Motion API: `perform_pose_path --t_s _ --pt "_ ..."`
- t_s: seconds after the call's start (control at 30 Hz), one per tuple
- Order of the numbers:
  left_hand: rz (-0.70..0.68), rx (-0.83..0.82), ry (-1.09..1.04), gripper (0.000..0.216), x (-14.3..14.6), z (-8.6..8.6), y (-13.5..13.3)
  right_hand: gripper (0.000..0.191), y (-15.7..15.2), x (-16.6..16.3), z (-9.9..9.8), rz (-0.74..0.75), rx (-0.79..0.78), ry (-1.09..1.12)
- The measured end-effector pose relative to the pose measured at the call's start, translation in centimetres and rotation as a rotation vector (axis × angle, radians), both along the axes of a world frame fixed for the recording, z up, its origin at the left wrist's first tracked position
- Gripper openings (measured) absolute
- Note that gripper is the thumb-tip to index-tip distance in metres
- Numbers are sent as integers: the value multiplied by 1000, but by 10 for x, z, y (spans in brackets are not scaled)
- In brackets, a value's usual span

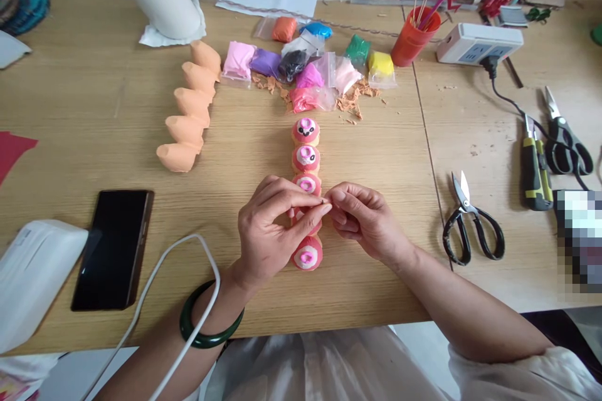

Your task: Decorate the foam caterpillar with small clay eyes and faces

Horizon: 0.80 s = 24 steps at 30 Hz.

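A row of pink clay-covered bumps (307,255) runs up the table in front of me, each with a white patch and a pink ring. The farthest bump (305,130) also carries small black marks, and the second bump (305,157) shows one black dot. Above the row's middle, my left hand (277,219) pinches with thumb and forefinger around a tiny dark bit. My right hand (364,216) is closed, its fingertips meeting the left ones; whatever it grips is too small to make out. Both hands partly cover the lower bumps.
Bagged coloured clay (308,75) lies beyond the row, near orange scraps (355,100). An orange egg-carton strip (185,116) and a phone (113,249) sit left. Right are scissors (465,207), a yellow-black tool (535,169), a power strip (480,42) and a red cup (414,41).
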<state>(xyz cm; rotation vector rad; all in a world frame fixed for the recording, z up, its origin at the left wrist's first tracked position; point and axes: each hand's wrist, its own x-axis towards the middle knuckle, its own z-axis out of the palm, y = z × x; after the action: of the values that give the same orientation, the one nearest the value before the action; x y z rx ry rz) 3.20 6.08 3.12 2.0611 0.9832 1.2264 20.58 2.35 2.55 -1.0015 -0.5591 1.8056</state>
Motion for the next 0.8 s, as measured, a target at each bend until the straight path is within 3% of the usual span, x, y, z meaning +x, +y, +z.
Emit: perform_pose_path --t_s 0.5,0.63,0.8 --pt "9 25 0 7 0 0 -1 26 0 1 -1 -35 5 29" --pt "-12 7 1 15 -1 -1 -1 35 0 2 0 24 1 69" --pt "-56 32 -7 23 -1 -3 -1 29 1 4 -1 113 2 158"
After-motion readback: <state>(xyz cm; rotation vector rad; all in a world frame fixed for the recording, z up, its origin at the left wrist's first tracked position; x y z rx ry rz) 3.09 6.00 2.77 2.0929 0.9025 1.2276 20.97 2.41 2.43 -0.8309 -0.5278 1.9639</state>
